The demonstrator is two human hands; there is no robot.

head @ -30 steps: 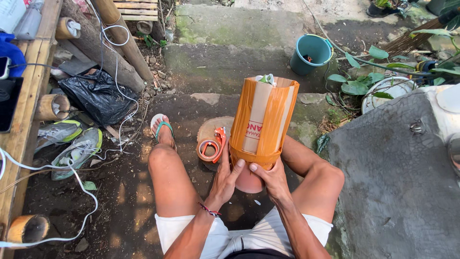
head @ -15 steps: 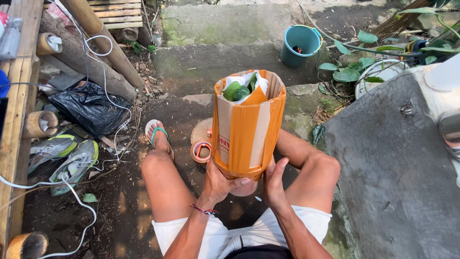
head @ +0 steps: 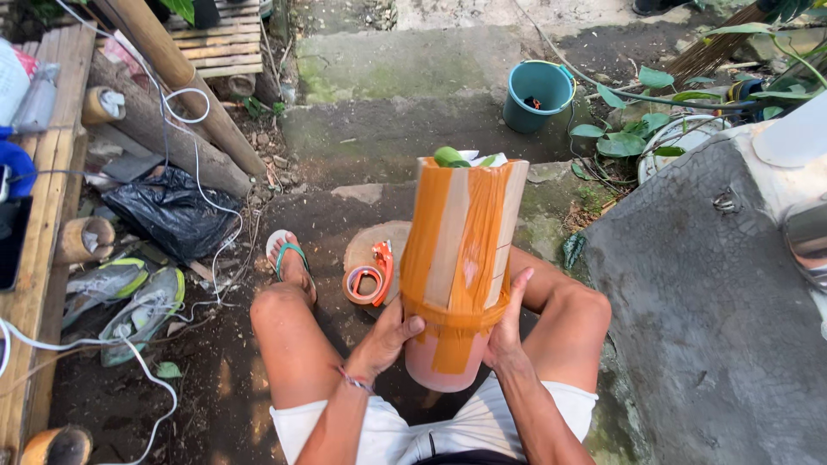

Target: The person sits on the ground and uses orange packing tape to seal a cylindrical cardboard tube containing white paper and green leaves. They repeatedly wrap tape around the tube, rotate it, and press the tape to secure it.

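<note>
Seated on the ground, knees apart, white shorts nearest the camera. Left hand (head: 389, 337) pressed on the lower left side of a tall pot (head: 461, 267), fingers curled around the band of tape at its waist, grasping it. Right hand (head: 510, 320) flat on the right side, fingers stretched upward along the wall, steadying rather than clenching. Pot held upright between the knees, its pink base low in front of the shorts.

Wrapping well advanced, by the look of it: cardboard sleeve standing above the pot, covered with long vertical strips of brown tape and one band around the middle. Some pale cardboard still bare between the strips, top still open, green leaves (head: 457, 158) and white paper showing inside. Probably more tape and a closed top left to do.

Just behind the pot, on a round wooden slab (head: 366, 248), an orange tape dispenser (head: 370, 277), not in use. Left foot in a green sandal (head: 289, 258) beside it. Further left, grey shoes (head: 129, 297) and a black plastic bag (head: 168, 211). Far back, a teal bucket (head: 536, 95) on the concrete step.
</note>
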